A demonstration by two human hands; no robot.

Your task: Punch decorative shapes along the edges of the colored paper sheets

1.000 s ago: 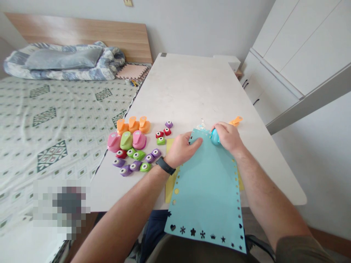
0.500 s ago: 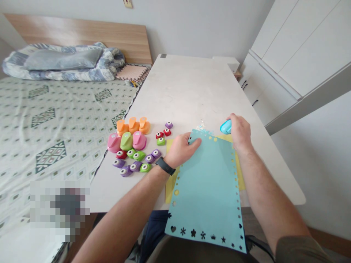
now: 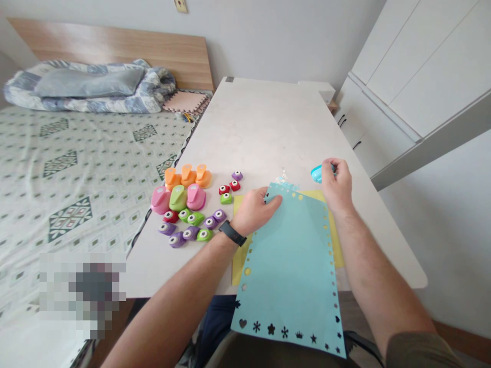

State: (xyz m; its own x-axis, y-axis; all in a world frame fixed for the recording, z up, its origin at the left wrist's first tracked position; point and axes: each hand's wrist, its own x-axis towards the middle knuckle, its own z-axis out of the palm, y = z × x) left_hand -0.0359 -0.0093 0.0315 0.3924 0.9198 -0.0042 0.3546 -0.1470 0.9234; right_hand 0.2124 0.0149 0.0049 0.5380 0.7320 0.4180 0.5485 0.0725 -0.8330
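Note:
My left hand [image 3: 255, 210] grips the upper left edge of a light blue paper sheet [image 3: 289, 260], thumb on top. Shapes such as hearts, stars, flowers and a crown are cut out along the sheet's edges, and its lower end hangs past the table edge. Beneath it lies yellow paper [image 3: 240, 263]. Off the sheet's top right corner, my right hand [image 3: 337, 186] is closed around a light blue craft punch [image 3: 317, 174], partly hidden by the fingers. Small paper cutouts [image 3: 283, 179] are scattered just beyond the sheet's top edge.
On the left of the white table [image 3: 268, 122] stand orange punches [image 3: 187, 175], larger pink and green punches [image 3: 178, 198], and several small purple, red and green punches [image 3: 191, 233]. A bed [image 3: 95, 153] adjoins the table's left side; white cabinets [image 3: 383, 112] stand right.
My right hand has turned slightly and shifted a little with the blue punch, so more of the fingers shows. My left hand stays on the sheet.

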